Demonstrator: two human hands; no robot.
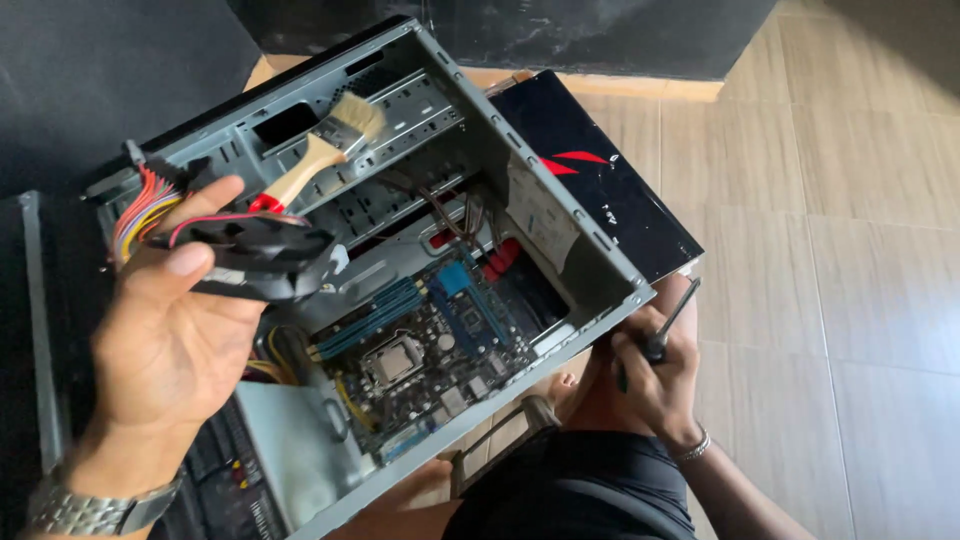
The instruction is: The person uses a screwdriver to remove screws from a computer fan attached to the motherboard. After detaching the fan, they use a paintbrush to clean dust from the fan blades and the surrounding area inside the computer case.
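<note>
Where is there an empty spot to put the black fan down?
The tiled floor right of the computer case looks bare, past the glossy black side panel. Inside the case it is crowded: motherboard, cables and a paintbrush. The left hand holds the black fan; the right hand holds a screwdriver.

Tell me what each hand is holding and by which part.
Left hand holds a black cooler fan by its near rim. Right hand grips a black screwdriver around its handle.

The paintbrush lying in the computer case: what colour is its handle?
Pale wood with a red tip, on the paintbrush, in the head view.
</note>
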